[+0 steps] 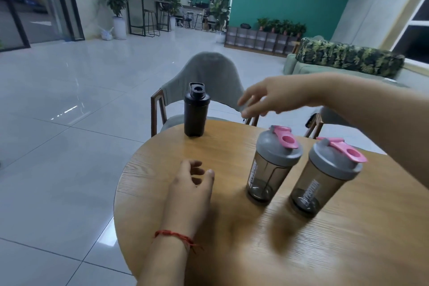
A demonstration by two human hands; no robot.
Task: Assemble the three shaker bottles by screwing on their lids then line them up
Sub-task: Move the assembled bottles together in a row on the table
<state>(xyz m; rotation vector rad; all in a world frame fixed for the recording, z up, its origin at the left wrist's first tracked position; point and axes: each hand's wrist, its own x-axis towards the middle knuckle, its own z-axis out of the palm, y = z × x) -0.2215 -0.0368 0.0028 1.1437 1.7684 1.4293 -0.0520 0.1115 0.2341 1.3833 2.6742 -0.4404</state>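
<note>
Looking down on the round wooden desk (232,246), we see all three shaker bottles standing upright with their lids on. The black bottle (196,114) stands alone near the far edge of the desk, and the flip cap of its lid is open. The two smoky bottles stand on the right side, near each other but not touching, and well apart from the black one. The nearer-left smoky bottle (267,176) has a grey lid (271,148) with a pink cap (286,138). The right smoky bottle (321,187) has the same grey lid and pink cap, and white letters are printed on both bodies.

Our left hand (190,189) is low over the desk, in front of the black bottle, with fingers loosely curled and nothing inside them. A red string bracelet (176,237) is around its wrist. Our right hand (271,97) is in the air above the far edge of the desk, between the black bottle and the smoky bottles. Its fingers are stretched toward the left and blurred, and it touches no bottle.

Behind the desk stands a grey chair (209,69) with wooden arms.
</note>
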